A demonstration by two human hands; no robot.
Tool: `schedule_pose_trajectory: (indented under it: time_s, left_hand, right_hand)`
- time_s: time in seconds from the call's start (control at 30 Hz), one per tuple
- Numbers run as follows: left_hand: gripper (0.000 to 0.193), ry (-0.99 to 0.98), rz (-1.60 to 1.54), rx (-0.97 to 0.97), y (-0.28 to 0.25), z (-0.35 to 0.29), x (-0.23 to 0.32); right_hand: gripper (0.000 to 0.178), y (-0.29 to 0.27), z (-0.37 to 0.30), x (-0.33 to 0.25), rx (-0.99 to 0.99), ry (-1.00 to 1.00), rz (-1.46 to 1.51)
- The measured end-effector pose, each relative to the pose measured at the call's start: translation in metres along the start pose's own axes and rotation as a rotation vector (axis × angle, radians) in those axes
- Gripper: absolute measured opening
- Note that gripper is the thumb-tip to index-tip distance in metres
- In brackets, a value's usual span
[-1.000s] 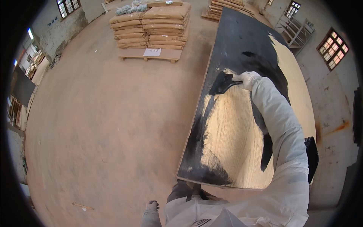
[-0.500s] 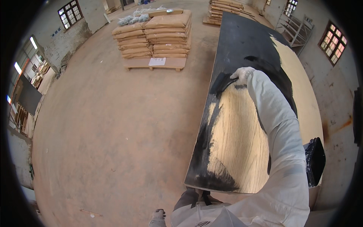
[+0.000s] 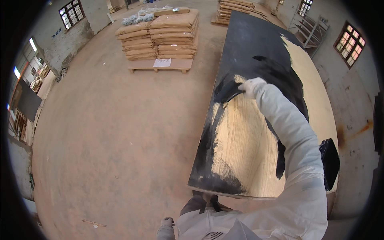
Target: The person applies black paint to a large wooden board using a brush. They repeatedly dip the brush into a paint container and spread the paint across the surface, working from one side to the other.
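My right hand [image 3: 253, 87], in a white glove, is closed on what looks like a wide paintbrush [image 3: 229, 93] coated in black. The brush lies against a large wood-grained board [image 3: 250, 148], near its left edge. Wet black paint covers the board's far part and runs in a band down its left side, with streaky ends at the near left corner. Bare pale wood shows in the middle and along the right. Low at my side hangs my left hand [image 3: 169, 222], gloved with dark fingertips. Its fingers look curled, with nothing seen in them.
On the board's near right edge stands a black-smeared container [image 3: 329, 164]. Brown sacks [image 3: 174, 34] are stacked on a wooden pallet [image 3: 160, 66] ahead. Another stack [image 3: 236, 9] lies farther back. A metal rack [image 3: 310, 32] stands by the right wall.
My right hand and the brush have moved slightly toward me along the board. A small bare wood patch now shows just beyond the brush. The view has shifted a little; my left hand stays low.
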State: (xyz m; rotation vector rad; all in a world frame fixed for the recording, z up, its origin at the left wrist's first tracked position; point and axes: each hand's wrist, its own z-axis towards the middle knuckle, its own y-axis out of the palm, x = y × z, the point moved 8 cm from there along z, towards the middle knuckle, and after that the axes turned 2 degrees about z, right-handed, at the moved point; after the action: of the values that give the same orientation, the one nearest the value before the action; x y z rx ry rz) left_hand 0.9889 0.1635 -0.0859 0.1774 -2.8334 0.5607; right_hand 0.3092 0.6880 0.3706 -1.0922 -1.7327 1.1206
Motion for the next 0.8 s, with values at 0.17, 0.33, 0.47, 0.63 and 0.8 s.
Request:
schedule_pose_trajectory:
  time_s: [0.17,0.33,0.47,0.63,0.8]
  left_hand:
    - [0.019,0.012,0.001,-0.014,-0.001,0.007,-0.006]
    - [0.02,0.086,-0.012,0.007,-0.001,0.016,0.014]
    - [0.021,0.125,0.011,-0.057,0.008,0.01,0.037]
    - [0.022,0.085,-0.011,-0.033,0.006,0.011,0.023]
    - [0.022,0.085,0.063,-0.092,0.013,0.029,0.018]
  right_hand:
    - [0.047,-0.013,-0.057,-0.082,-0.123,-0.196,-0.076]
    - [0.048,-0.015,-0.062,-0.102,-0.059,-0.215,-0.072]
    - [0.048,-0.014,-0.058,-0.078,-0.1,-0.165,0.037]
    - [0.044,-0.001,-0.085,-0.127,-0.102,-0.263,-0.063]
    - [0.041,0.003,-0.067,-0.048,-0.064,0.006,0.017]
